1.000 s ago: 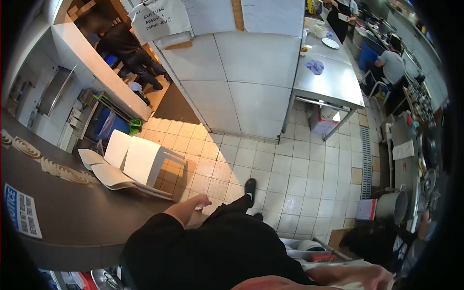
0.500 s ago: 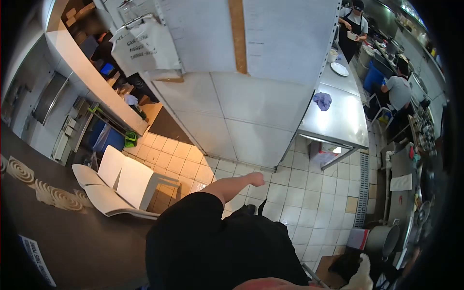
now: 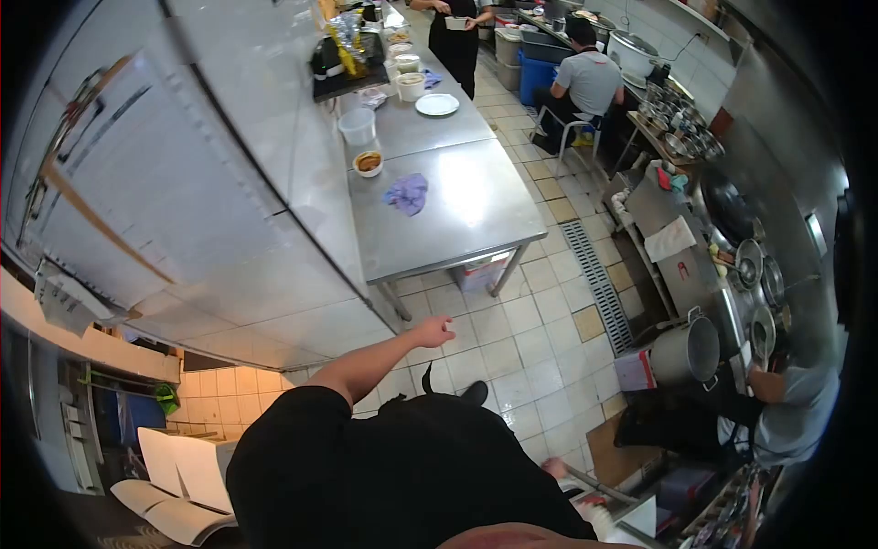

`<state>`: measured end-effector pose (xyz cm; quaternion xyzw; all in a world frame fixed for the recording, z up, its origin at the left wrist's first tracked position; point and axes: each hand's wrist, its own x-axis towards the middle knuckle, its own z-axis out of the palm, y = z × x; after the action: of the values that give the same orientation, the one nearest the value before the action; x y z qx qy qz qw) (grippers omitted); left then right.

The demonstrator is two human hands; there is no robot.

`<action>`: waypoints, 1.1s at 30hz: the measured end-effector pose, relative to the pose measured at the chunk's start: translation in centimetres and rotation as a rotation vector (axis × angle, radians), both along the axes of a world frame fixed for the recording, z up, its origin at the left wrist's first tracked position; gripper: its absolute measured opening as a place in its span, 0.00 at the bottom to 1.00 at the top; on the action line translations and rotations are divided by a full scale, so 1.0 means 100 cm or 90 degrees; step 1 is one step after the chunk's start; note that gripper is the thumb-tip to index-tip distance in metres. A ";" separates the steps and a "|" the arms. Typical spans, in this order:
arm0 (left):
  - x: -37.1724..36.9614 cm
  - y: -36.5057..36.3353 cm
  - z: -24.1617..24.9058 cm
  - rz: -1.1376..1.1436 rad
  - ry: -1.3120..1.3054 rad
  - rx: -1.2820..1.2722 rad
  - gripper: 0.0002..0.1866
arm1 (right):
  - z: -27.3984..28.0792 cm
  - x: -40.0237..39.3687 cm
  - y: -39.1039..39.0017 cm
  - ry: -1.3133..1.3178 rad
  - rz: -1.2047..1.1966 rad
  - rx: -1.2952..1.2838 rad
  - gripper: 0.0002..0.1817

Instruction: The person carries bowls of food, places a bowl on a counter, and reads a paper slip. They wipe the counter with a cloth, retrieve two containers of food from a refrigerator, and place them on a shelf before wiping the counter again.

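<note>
My left hand (image 3: pixel 432 331) hangs in front of my body over the tiled floor, its fingers loosely bent and a little apart, with nothing in it. Closest to it is the near leg of a steel table (image 3: pixel 512 215). On that table lie a crumpled purple cloth (image 3: pixel 406 194), a small bowl of brown-red food (image 3: pixel 368 164), a clear plastic tub (image 3: pixel 358 126) and a white plate (image 3: pixel 437 105). What seems to be my right hand (image 3: pixel 553 467) shows small beside my hip; its fingers are not clear.
A large pot (image 3: pixel 684 352) stands by the cooking line at right, where a person (image 3: pixel 796 412) bends close by. Another person (image 3: pixel 585 82) sits on a stool, and one (image 3: pixel 455 46) stands holding a container. A floor drain (image 3: pixel 599 284) runs along the tiles. White wall panels (image 3: pixel 183 183) rise at left.
My view has turned right and come nearer the steel table. More of the table, the bowl and tub now show, and the white chairs have slid to the lower left. My left hand's fingers have loosened.
</note>
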<state>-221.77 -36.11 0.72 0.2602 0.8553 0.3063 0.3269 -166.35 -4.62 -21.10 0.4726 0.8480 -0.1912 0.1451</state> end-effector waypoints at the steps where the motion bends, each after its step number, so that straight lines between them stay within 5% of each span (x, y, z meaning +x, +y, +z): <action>1: -0.011 0.008 0.001 0.020 0.023 0.009 0.29 | 0.028 -0.016 -0.016 -0.073 0.320 0.056 0.05; 4: -0.045 0.033 0.006 0.110 0.086 0.006 0.33 | 0.057 -0.067 -0.014 -0.076 0.235 -0.187 0.06; 7: -0.095 0.044 0.003 0.282 0.161 0.061 0.36 | 0.088 -0.136 0.022 0.000 -0.359 -0.508 0.10; 9: -0.138 0.049 0.010 0.392 0.176 0.044 0.38 | 0.095 -0.177 0.055 0.037 -0.506 -0.507 0.13; 13: -0.226 0.052 0.006 0.581 0.310 0.037 0.39 | 0.075 -0.256 0.133 0.124 -0.399 -0.479 0.11; 17: -0.317 0.059 -0.003 0.712 0.398 -0.018 0.42 | 0.117 -0.383 0.164 0.165 -0.280 -0.409 0.14; 20: -0.361 0.077 0.027 0.797 0.239 -0.142 0.47 | 0.133 -0.484 0.172 0.237 -0.184 -0.367 0.14; 23: -0.399 0.099 0.027 0.771 0.184 -0.247 0.48 | 0.107 -0.574 0.190 0.287 -0.016 -0.217 0.13; 25: -0.424 0.112 0.010 0.699 0.260 -0.277 0.45 | 0.163 -0.647 0.165 0.300 0.010 -0.171 0.20; 28: -0.461 0.128 0.001 0.590 0.340 -0.274 0.42 | 0.185 -0.731 0.147 0.319 -0.065 -0.108 0.24; 31: -0.498 0.134 0.001 0.469 0.386 -0.244 0.40 | 0.150 -0.781 0.139 0.255 -0.135 -0.028 0.29; 33: -0.524 0.141 0.003 0.393 0.414 -0.228 0.39 | 0.199 -0.801 0.113 0.170 -0.196 0.021 0.29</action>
<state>-274.18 -22.03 0.98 0.0161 0.9897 0.1399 -0.0241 -246.42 6.69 -1.17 0.5691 0.7807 -0.2581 -0.0075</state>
